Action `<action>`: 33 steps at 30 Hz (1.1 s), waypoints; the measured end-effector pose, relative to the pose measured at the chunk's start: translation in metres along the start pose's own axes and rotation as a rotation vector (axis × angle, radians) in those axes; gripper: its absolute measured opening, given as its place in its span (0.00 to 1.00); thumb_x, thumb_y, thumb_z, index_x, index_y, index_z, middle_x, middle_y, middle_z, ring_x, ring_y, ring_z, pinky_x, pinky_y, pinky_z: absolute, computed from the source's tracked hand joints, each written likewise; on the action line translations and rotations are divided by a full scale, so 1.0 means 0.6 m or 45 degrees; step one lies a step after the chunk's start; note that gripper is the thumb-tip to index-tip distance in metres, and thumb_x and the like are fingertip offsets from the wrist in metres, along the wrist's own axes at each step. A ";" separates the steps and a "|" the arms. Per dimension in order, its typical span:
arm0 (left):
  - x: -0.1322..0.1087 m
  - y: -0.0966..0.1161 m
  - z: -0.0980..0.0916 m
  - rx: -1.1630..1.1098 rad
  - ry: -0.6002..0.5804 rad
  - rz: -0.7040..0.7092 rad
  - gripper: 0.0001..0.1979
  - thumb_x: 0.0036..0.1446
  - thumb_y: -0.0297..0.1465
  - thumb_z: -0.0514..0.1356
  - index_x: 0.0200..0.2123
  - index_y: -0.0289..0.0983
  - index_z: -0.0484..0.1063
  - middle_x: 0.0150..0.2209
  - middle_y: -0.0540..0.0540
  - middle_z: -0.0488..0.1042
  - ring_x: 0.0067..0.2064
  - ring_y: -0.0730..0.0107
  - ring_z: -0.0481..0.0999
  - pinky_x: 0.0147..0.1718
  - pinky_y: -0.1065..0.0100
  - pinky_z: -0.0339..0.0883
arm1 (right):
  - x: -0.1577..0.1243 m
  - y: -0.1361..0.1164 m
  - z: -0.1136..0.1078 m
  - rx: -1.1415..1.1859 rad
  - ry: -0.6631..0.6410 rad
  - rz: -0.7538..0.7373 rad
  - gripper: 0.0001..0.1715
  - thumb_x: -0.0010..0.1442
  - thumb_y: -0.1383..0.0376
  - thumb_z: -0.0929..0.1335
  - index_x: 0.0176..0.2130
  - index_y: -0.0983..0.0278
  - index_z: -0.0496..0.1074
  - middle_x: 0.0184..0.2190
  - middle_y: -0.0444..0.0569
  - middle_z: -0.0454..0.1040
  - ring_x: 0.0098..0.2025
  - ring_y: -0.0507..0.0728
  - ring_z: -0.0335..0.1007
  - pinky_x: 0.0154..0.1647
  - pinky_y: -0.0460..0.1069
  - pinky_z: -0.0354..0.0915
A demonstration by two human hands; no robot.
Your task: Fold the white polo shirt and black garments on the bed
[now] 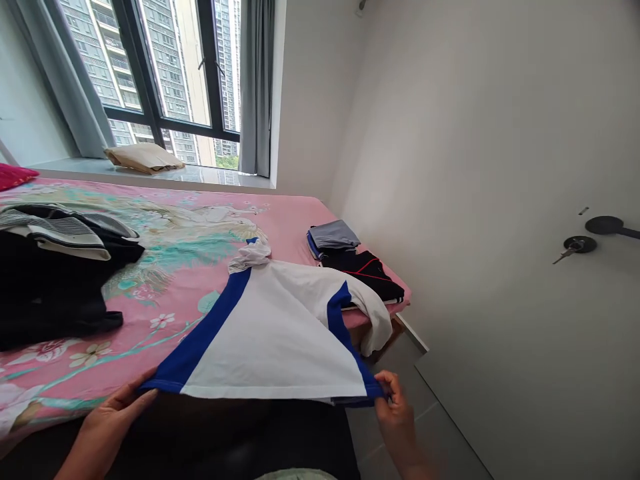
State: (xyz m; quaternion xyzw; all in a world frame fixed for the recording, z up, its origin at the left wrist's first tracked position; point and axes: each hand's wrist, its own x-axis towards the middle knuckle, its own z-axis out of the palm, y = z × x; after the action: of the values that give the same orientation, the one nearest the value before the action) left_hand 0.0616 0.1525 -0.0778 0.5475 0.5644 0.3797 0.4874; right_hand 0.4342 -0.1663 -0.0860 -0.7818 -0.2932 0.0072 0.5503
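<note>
A white sports shirt with blue bands (270, 333) lies spread over the near edge of a pink floral bedsheet (285, 220), its crumpled far end bunched on the sheet. My left hand (117, 420) grips the hem at the near left corner. My right hand (395, 407) pinches the opposite corner of the same hem, and the hem runs taut between them. To the left lies a heap of black and striped clothes (50, 287), out of reach of either hand.
A folded stack of grey and black clothes (350, 267) sits at the far end of the bed. A door with a key in its lock (570, 250) stands to the right. A tan cushion (143, 157) rests on the window sill beyond the bed.
</note>
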 end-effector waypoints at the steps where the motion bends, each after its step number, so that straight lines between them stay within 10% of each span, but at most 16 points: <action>1: 0.002 -0.009 -0.002 -0.025 -0.066 -0.030 0.23 0.30 0.39 0.69 0.37 0.43 0.77 0.40 0.55 0.80 0.46 0.58 0.76 0.39 0.70 0.73 | -0.003 0.000 0.002 -0.006 -0.014 0.022 0.12 0.47 0.63 0.63 0.35 0.60 0.67 0.31 0.45 0.70 0.33 0.55 0.66 0.32 0.47 0.63; 12: -0.010 -0.005 0.016 0.251 0.166 0.136 0.19 0.40 0.37 0.59 0.38 0.37 0.76 0.34 0.48 0.79 0.41 0.57 0.76 0.40 0.64 0.69 | 0.020 0.001 0.014 0.029 0.091 0.626 0.25 0.49 0.52 0.64 0.44 0.60 0.71 0.33 0.50 0.76 0.32 0.61 0.72 0.29 0.51 0.66; 19: 0.003 -0.001 0.038 0.302 0.272 0.183 0.15 0.41 0.36 0.57 0.34 0.38 0.73 0.29 0.49 0.77 0.31 0.63 0.75 0.33 0.67 0.67 | 0.045 0.012 0.080 0.672 0.323 0.773 0.30 0.47 0.54 0.67 0.49 0.60 0.67 0.30 0.45 0.76 0.32 0.60 0.74 0.29 0.51 0.69; 28: 0.021 -0.005 0.024 0.142 0.215 0.063 0.16 0.42 0.33 0.56 0.38 0.38 0.68 0.22 0.53 0.72 0.17 0.71 0.66 0.19 0.70 0.60 | 0.050 0.035 0.110 0.336 -0.052 0.546 0.18 0.34 0.55 0.69 0.27 0.61 0.73 0.20 0.44 0.74 0.23 0.59 0.70 0.22 0.50 0.65; 33: 0.018 0.049 0.025 -0.076 0.124 0.019 0.19 0.42 0.30 0.53 0.40 0.38 0.71 0.18 0.54 0.69 0.17 0.72 0.66 0.18 0.71 0.62 | 0.092 0.020 0.056 0.180 -0.222 0.223 0.17 0.27 0.63 0.62 0.21 0.59 0.75 0.26 0.47 0.77 0.32 0.64 0.73 0.35 0.54 0.69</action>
State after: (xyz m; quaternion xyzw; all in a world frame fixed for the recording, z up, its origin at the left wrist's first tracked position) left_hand 0.0840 0.1648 -0.0544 0.5179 0.5717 0.4261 0.4727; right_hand 0.4742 -0.1146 -0.0920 -0.7601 -0.2694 0.1437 0.5736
